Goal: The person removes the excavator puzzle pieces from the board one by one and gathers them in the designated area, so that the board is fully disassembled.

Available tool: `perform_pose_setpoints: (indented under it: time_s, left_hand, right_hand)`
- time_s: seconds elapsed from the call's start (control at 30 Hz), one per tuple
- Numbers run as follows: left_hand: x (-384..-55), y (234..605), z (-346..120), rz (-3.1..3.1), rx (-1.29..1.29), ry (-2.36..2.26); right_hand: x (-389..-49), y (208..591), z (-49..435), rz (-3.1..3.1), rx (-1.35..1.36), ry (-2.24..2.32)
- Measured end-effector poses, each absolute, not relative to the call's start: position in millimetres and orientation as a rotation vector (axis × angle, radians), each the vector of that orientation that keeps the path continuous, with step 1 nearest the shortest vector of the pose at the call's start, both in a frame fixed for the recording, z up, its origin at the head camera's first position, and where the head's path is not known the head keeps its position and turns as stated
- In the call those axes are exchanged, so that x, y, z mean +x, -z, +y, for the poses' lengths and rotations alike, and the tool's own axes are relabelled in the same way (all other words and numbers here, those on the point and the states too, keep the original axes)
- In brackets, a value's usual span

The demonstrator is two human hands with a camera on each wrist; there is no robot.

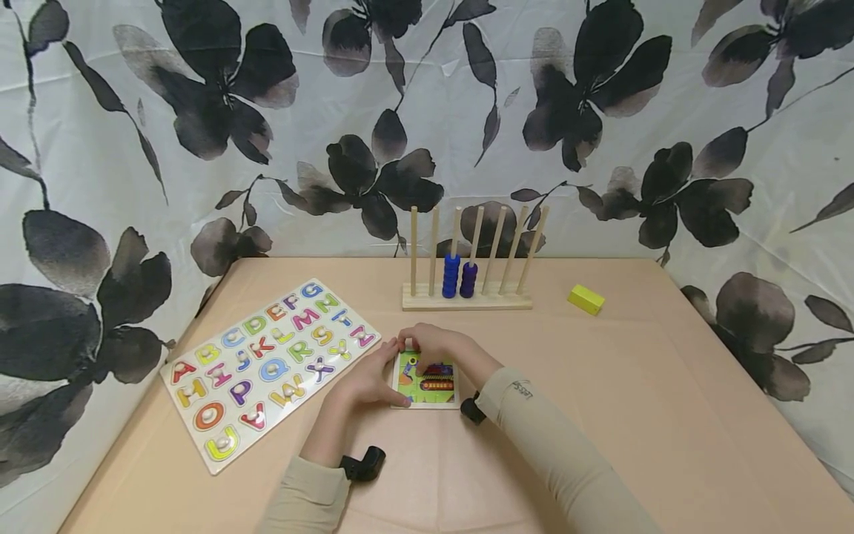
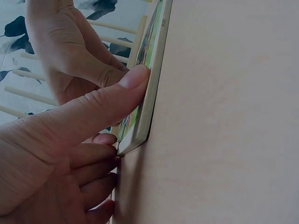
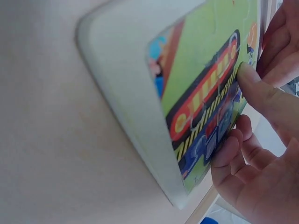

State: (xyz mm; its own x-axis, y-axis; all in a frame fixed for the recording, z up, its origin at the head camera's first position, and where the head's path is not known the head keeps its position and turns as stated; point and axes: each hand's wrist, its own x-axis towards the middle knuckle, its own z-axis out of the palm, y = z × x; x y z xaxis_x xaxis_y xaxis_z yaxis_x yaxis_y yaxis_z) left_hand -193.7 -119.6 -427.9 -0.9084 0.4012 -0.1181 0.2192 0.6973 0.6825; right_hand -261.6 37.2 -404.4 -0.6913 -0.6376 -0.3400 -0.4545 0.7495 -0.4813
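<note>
One small picture puzzle (image 1: 438, 386) with a pale border (image 3: 121, 79) lies on the table (image 1: 667, 430), straight between two hands. At its nine o'clock the left hand (image 1: 360, 380) grasps it by the side: the thumb (image 2: 133, 79) bears on the upper face of the border at about eight o'clock, and the fingers (image 2: 96, 155) meet its edge nearer ten. At twelve the right hand (image 1: 440, 346) reaches over the far part, its thumb on the printed picture and its fingertips touching near the far edge; the close view is blurred, so I cannot fairly tell whether they pinch a piece or merely press. Out at nine o'clock lies the alphabet board (image 1: 262, 393), just beside the left hand. A peg rack (image 1: 427, 300) stands at one, and a yellow block (image 1: 586, 300) at two.
</note>
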Motion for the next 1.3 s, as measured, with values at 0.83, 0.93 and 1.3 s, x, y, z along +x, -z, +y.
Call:
perform_pose_setpoints:
  time_s: [0.83, 0.93, 1.3]
  left_hand:
    - [-191.3, 425.8, -121.0, 2.647, 0.467, -1.021]
    - [-191.0, 426.0, -121.0, 2.649, 0.468, -1.024]
    - [-191.0, 426.1, -120.8, 2.645, 0.473, -1.028]
  right_hand:
    - [-267.1, 415.6, 46.9, 2.470, -0.859, 0.760]
    - [-267.1, 416.8, 48.0, 2.475, -0.876, 0.795]
    - [-264.2, 414.5, 46.9, 2.503, -0.835, 0.843]
